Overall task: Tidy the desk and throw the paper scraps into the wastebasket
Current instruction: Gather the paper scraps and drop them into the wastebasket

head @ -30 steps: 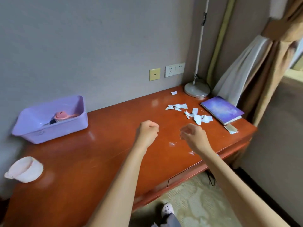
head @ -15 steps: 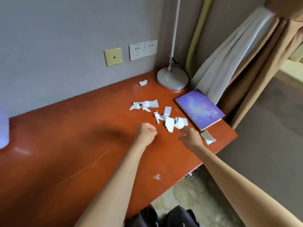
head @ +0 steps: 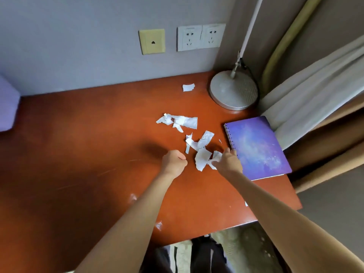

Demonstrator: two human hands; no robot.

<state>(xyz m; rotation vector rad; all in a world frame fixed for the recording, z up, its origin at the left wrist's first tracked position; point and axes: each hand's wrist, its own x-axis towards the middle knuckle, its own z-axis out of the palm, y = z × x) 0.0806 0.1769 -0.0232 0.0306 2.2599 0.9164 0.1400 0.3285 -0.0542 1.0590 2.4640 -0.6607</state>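
White paper scraps lie on the red-brown desk (head: 88,154): one cluster (head: 178,121) in the middle, a second cluster (head: 202,144) nearer me, and a single scrap (head: 188,87) by the wall. My right hand (head: 228,161) rests on the right edge of the near cluster, thumb and fingers closing on a scrap (head: 216,155). Just left of the same cluster, my left hand (head: 174,163) hovers as a fist, and nothing shows inside it. No wastebasket is in view.
A purple spiral notebook (head: 258,148) lies right of the scraps, touching my right hand's fingertips. A round lamp base (head: 233,91) stands in the back right corner beside curtains (head: 315,91). A lilac bin's corner (head: 7,111) shows at the left edge. The desk's front edge runs below my forearms.
The view has swung right and closer to the scraps. My right hand moved forward from above the desk onto the near cluster. My left hand stayed a fist and followed.
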